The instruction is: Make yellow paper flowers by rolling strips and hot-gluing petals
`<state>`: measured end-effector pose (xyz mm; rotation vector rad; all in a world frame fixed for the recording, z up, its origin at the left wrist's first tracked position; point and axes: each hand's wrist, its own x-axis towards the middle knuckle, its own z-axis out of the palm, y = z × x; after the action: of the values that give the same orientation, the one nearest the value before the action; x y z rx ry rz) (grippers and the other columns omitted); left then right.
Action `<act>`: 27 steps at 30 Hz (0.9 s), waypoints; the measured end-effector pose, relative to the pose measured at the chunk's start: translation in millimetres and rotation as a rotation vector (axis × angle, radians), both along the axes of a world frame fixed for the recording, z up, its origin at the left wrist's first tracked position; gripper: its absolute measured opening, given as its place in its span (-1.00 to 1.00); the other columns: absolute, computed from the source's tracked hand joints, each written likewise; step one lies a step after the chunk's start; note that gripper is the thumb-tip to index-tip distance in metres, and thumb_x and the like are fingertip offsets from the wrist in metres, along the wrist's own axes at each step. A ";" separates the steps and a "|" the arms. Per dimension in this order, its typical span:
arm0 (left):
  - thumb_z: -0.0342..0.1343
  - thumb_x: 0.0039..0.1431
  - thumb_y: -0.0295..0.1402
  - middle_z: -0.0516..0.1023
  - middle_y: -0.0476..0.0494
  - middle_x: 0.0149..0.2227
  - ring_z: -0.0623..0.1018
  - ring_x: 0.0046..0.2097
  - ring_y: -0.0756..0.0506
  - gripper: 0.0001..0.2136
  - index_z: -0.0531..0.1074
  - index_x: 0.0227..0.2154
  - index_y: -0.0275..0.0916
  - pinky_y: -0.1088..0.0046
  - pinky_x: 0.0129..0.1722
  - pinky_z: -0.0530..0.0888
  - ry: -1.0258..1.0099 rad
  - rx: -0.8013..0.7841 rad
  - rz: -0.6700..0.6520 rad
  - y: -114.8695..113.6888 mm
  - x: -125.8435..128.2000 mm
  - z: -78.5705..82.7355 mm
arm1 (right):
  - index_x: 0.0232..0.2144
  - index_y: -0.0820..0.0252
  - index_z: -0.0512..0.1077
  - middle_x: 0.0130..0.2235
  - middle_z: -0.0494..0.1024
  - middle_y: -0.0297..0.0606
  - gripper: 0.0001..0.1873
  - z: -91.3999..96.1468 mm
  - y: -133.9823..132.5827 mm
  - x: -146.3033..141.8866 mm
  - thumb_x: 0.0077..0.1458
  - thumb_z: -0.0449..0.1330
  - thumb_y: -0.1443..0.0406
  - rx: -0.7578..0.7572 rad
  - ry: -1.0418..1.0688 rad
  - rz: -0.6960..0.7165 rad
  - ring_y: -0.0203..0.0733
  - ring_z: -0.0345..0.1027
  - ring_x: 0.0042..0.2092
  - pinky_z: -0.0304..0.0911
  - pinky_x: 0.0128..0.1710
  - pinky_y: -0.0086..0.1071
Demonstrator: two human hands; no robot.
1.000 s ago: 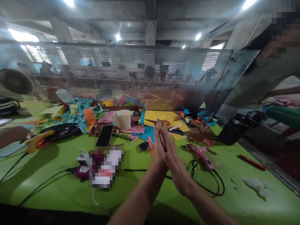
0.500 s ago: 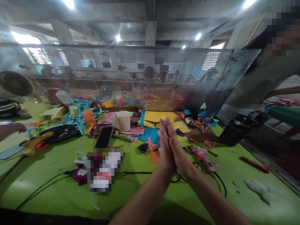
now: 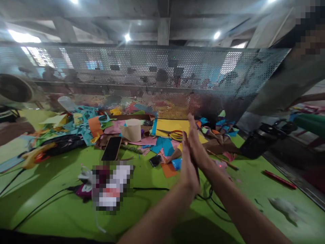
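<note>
Palm against palm, my left hand (image 3: 188,166) and my right hand (image 3: 196,145) stand upright over the table with their fingers stretched out. My right hand reaches a little higher than the left. Neither holds anything that I can see. Behind the fingertips, scissors with yellow handles (image 3: 177,134) rest on a yellow sheet (image 3: 170,125). A pink glue gun (image 3: 221,164) with a red light lies by my right wrist, partly hidden by the forearm. To the left of my hands are an orange paper piece (image 3: 168,170) and a small blue item (image 3: 177,164).
Paper scraps (image 3: 87,120) heap along the back of the green table (image 3: 144,213), before a perforated metal screen (image 3: 127,73). A phone (image 3: 111,148), a yellow glue gun (image 3: 38,154) and cords lie left. A red pen (image 3: 279,179) lies right. A person (image 3: 281,81) is at the right.
My joined hands have shifted right, and the right hand has slid up along the left. More of the scissors now shows, while the pink glue gun is more covered.
</note>
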<state>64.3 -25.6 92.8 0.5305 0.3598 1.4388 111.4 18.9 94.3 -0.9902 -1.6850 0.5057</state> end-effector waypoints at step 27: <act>-0.19 0.26 0.06 0.44 -0.23 0.18 0.37 0.24 -0.25 -0.45 0.46 0.06 -0.17 0.17 0.19 0.36 -0.335 -0.135 -0.158 25.0 -12.0 -9.0 | 0.31 0.01 0.09 0.39 0.04 -0.22 -0.28 8.5 46.1 -2.2 0.24 -0.14 -0.15 -0.047 -0.045 -0.087 0.00 -0.20 0.39 -0.24 0.33 0.05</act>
<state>52.3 -0.6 83.8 0.1975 0.1425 1.3117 109.2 65.0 102.8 -1.1115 -1.6687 0.4700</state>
